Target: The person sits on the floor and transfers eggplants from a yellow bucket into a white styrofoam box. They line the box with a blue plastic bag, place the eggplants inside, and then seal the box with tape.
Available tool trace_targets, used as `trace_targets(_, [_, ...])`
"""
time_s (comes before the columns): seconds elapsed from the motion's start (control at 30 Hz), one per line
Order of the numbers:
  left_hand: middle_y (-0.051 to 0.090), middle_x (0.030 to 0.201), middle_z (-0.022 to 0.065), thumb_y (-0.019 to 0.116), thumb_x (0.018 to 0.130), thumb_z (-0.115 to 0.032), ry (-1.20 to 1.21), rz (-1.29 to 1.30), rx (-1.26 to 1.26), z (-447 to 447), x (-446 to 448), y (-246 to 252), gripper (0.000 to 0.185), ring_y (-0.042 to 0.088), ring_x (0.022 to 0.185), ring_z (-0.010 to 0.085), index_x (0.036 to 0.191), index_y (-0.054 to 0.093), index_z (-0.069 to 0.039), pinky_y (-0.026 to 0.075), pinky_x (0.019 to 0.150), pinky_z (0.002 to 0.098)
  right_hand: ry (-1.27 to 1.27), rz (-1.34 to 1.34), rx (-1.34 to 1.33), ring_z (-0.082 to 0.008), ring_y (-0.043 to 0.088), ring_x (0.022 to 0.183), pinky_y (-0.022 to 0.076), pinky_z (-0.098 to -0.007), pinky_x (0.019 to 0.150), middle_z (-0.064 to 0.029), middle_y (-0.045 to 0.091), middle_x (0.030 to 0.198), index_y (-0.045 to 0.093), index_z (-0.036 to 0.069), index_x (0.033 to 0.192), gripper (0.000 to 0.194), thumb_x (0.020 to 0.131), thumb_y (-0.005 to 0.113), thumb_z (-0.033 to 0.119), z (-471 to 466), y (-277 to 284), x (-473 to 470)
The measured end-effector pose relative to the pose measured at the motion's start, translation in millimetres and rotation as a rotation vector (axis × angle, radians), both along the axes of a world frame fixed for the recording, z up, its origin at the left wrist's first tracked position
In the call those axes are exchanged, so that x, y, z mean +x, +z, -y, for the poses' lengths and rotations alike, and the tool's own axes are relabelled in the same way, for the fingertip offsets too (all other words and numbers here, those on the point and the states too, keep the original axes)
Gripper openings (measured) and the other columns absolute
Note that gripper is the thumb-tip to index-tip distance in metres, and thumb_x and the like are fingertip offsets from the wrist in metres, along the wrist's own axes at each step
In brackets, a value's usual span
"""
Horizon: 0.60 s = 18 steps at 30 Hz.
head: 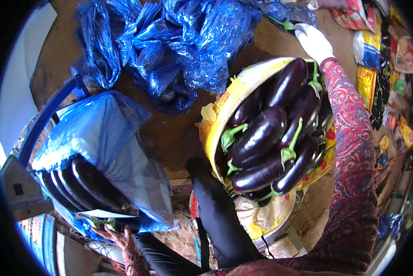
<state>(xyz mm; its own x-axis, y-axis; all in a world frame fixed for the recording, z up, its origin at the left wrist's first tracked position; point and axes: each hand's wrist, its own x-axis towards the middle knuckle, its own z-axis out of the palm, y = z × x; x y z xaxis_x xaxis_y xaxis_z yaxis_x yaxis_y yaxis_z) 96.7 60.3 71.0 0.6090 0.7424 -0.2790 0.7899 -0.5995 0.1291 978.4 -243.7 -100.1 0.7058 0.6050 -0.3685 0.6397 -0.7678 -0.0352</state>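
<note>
At the upper right my right hand (314, 42), in a white glove, has its fingers at the green stem of an eggplant (288, 25); the rest of that eggplant is mostly out of sight. Below this hand, glossy dark eggplants (258, 138) fill a round tub (223, 110) with a yellow rim covering. At the lower left my bare left hand (118, 237) has its fingers against an eggplant (111, 225) beside a thin white edge. Just above it, several eggplants (94, 181) lie side by side in an open blue plastic bag (99, 127).
Crumpled blue plastic bags (192, 45) cover the far part of the brown surface. A blue curved bar (46, 119) stands left of the open bag. Colourful packaging (366, 79) lies along the right side. A second lined container (268, 217) sits below the tub, near my legs (220, 214).
</note>
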Motion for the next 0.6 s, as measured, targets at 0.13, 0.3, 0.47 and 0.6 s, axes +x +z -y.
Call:
trace_targets(0.13, [0.002, 0.168, 0.0256, 0.069, 0.087, -0.064, 0.176, -0.078, -0.041, 12.1, 19.6, 8.0, 0.09, 0.012, 0.153, 0.0482, 0.157, 0.033, -0.022, 0.03, 0.116, 0.0645, 0.2, -0.21, -0.104, -0.0387, 0.061, 0.12, 0.0457, -0.0456, 0.106, -0.0196, 0.067, 0.127, 0.066, 0.004, 0.128, 0.044, 0.099, 0.054, 0.035, -1.0, -55.2, 38.2])
trace_targets(0.3, [0.002, 0.168, 0.0258, 0.069, 0.087, -0.064, 0.186, -0.121, -0.01, 30.7, 64.8, 6.4, 0.09, 0.013, 0.153, 0.0483, 0.157, 0.032, -0.022, 0.029, 0.116, 0.0646, 0.3, -0.151, -0.269, -0.0399, 0.057, 0.125, 0.0436, -0.046, 0.109, -0.0221, 0.062, 0.134, 0.062, 0.004, 0.133, 0.048, 0.098, 0.054, 0.036, -3.1, -97.3, 56.6])
trace_targets(0.47, [0.002, 0.168, 0.026, 0.069, 0.087, -0.063, 0.189, -0.158, 0.014, 38.2, 94.0, -1.2, 0.09, 0.013, 0.153, 0.0484, 0.157, 0.031, -0.022, 0.029, 0.116, 0.0646, 0.366, -0.023, -0.312, -0.0404, 0.049, 0.135, 0.0393, -0.0471, 0.114, -0.0211, 0.053, 0.147, 0.06, 0.006, 0.137, 0.051, 0.097, 0.056, 0.038, 11.8, -137.6, 56.6])
trace_targets(0.6, [0.003, 0.168, 0.0262, 0.069, 0.087, -0.063, 0.179, -0.173, 0.01, 39.5, 103.2, -6.1, 0.09, 0.013, 0.153, 0.0485, 0.158, 0.031, -0.022, 0.028, 0.116, 0.0646, 0.532, 0.017, -0.383, -0.04, 0.047, 0.137, 0.0393, -0.0491, 0.114, -0.0196, 0.05, 0.15, 0.06, 0.009, 0.137, 0.052, 0.094, 0.059, 0.038, 26.0, -150.8, 50.3])
